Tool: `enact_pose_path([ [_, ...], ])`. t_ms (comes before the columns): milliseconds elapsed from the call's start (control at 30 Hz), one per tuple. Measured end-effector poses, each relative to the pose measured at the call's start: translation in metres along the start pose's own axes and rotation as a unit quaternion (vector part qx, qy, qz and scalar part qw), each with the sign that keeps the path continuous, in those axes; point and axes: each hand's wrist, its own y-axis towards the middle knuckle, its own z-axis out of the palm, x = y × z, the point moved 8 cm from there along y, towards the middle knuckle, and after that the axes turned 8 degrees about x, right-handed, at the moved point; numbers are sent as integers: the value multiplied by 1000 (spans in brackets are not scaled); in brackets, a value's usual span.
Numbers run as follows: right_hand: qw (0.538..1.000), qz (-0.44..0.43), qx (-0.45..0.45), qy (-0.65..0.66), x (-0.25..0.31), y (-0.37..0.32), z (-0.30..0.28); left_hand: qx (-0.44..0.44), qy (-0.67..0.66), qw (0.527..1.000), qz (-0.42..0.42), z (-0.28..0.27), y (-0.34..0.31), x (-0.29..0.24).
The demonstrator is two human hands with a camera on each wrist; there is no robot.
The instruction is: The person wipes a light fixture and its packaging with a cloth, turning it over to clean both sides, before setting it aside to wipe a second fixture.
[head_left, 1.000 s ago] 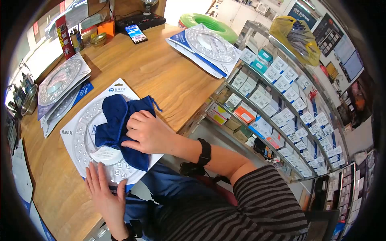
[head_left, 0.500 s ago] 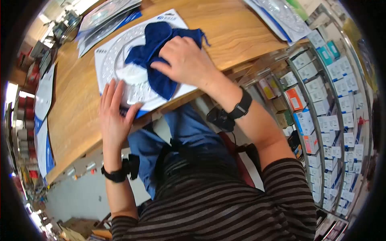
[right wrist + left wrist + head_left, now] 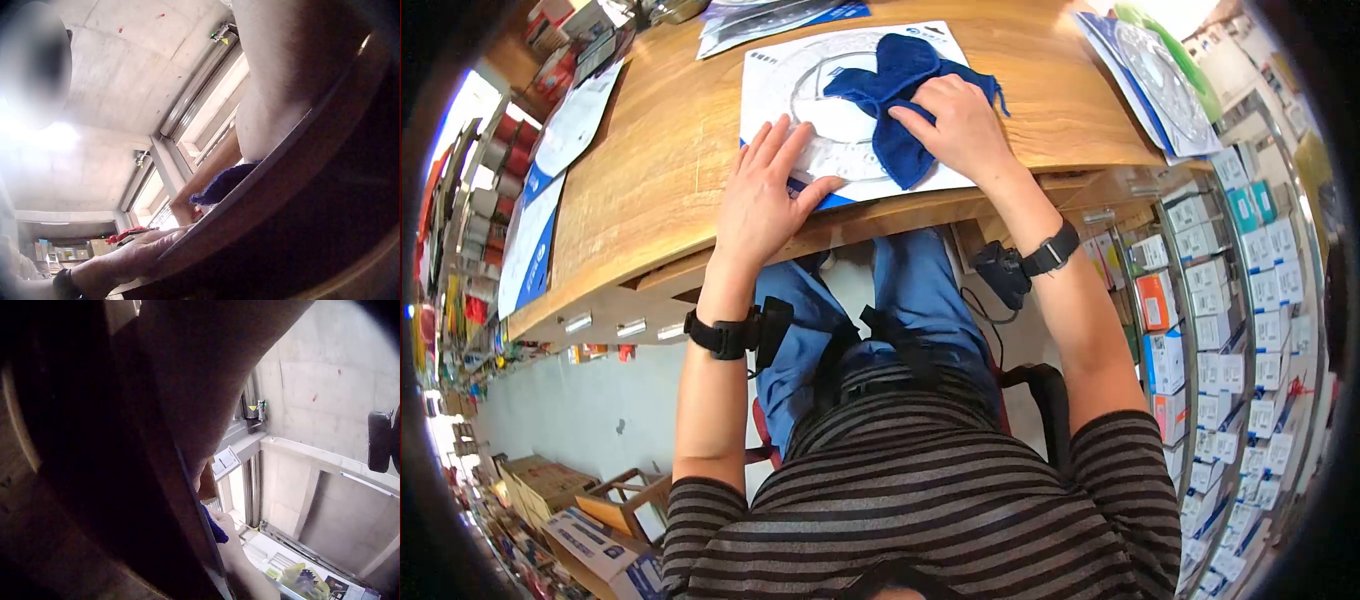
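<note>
In the head view a white card package (image 3: 765, 85) with a clear round panel lies flat at the table's front edge. My left hand (image 3: 762, 200) rests on its lower left corner, fingers straight and spread. With curled fingers my right hand (image 3: 960, 128) grips a dark blue cloth (image 3: 905, 70), bunched on the right half of the package. Part of the cloth also shows in the left wrist view, and as a blue edge (image 3: 225, 184) in the right wrist view. The right fingertips are partly hidden in the folds.
More packages lie on the wooden table (image 3: 660, 130): a stack (image 3: 775, 18) at the back, another (image 3: 1150, 75) at the right and flat sheets (image 3: 550, 190) at the left. A shelf of small boxes (image 3: 1220, 320) stands right. Cardboard boxes (image 3: 550, 490) sit on the floor at lower left.
The head view has tilted down and turned, so the table now sits higher in the picture. Both hands keep their places on the package and cloth, with little visible movement.
</note>
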Motion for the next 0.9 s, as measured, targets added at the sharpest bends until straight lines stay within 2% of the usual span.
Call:
enact_pose_path([
  [200, 1000, -12, -3, -7, 4, 6, -3, -3, 3, 1000, -2, -2, 2, 0],
  [267, 1000, 10, -11, 10, 1, 4, -4, 3, 0, 1000, -5, -2, 0, -2],
  [400, 1000, -7, -11, -27, 7, 4, -4, 3, -19, 1000, -14, 1, 0, 1],
  [500, 1000, 5, 2, -17, 10, 7, -7, 1, -42, 999, -16, 0, -2, 2],
  [667, 999, -33, 17, 18, 16, 8, -7, -13, -34, 999, -25, -1, -5, 3],
  [733, 1000, -3, 4, 20, 18, 8, -10, -13, -48, 999, -14, -3, -5, -1],
  [833, 999, -19, -7, 26, 22, 8, -11, -8, -69, 997, -17, -5, -6, -1],
  [900, 999, -13, 34, 32, 22, 9, -10, 2, -59, 998, -23, -4, -5, -1],
])
